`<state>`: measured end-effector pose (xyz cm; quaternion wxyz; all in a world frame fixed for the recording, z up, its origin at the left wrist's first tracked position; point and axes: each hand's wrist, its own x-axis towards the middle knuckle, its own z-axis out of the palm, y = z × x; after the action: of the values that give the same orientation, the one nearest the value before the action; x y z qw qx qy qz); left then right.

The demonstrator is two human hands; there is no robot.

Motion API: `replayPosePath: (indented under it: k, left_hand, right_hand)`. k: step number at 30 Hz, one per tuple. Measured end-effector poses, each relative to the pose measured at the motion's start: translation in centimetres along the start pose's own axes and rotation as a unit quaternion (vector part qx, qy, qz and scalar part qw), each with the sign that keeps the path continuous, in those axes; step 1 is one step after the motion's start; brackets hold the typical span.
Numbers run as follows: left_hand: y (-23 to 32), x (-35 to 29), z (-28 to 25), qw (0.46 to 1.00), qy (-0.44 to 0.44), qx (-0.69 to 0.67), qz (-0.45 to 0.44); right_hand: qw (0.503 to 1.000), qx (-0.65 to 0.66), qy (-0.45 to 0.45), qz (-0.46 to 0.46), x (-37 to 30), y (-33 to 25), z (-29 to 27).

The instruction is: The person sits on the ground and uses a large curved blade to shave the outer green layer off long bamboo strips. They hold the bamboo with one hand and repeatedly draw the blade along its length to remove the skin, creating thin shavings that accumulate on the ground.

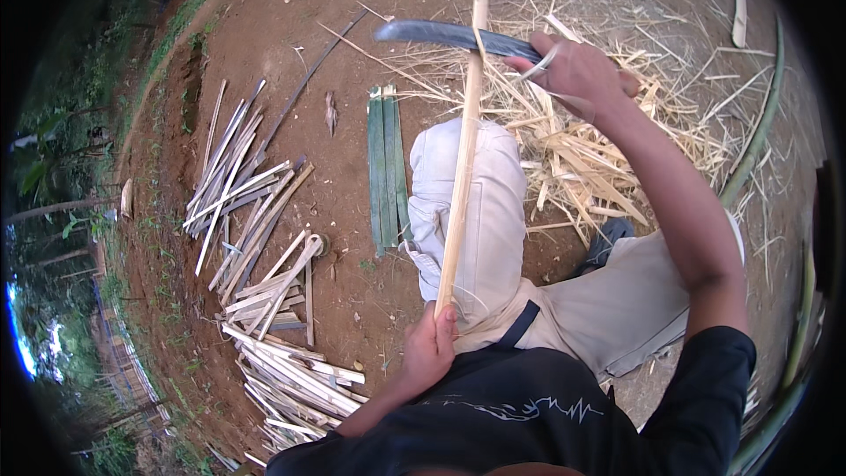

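Observation:
My left hand [429, 348] is closed round the near end of a long pale bamboo strip [463, 172]. The strip slopes up and away over my raised thigh, its far end beyond the knee. My right hand [577, 75] grips a machete, its handle mostly hidden by the fingers. The dark, slightly curved blade [423, 33] points left and lies across the strip near its far end. A thin curl of pale shaving [478, 40] shows where blade and strip meet. Another loose sliver hangs by my right hand.
Pale bamboo shavings [590, 159] are heaped beyond my right knee. Several green bamboo slats [386, 172] lie left of my thigh. Piles of split strips [264, 211] spread over the brown soil farther left. A long green bamboo pole [765, 119] curves along the right.

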<state>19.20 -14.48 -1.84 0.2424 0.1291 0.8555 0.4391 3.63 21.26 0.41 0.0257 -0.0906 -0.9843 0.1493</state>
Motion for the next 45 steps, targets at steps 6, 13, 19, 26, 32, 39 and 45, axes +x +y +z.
replayPosePath:
  k: [6,13,19,26,32,39,45]
  left_hand:
    - [-1.1,-1.3,-0.1,0.999,-0.015,-0.026,-0.036]
    - [-1.1,-2.0,-1.0,0.997,-0.043,-0.034,-0.045]
    - [-1.6,-2.4,-2.0,0.993,-0.070,-0.069,-0.069]
    - [-2.4,-2.8,-2.2,0.909,-0.157,-0.342,-0.180]
    - [2.4,1.6,-2.3,0.906,-0.134,-0.382,-0.125]
    - [6.3,5.8,-0.4,0.888,-0.056,-0.446,-0.101]
    - [9.2,6.8,0.5,0.935,-0.002,-0.352,-0.035]
  right_hand:
    - [0.975,-0.070,-0.186,-0.102,-3.2,-6.2,-1.5]
    - [0.993,0.066,-0.072,0.061,0.4,-1.4,-1.2]
    - [0.977,0.170,0.030,0.123,2.2,1.4,0.7]
    - [0.948,0.240,0.090,0.190,2.9,6.6,0.4]
    - [0.972,0.234,-0.014,-0.007,-3.3,-3.2,-0.6]
    - [0.961,0.092,-0.066,-0.254,-10.7,-8.0,-0.4]
    - [0.957,0.080,0.021,-0.277,-10.3,-7.3,-0.1]
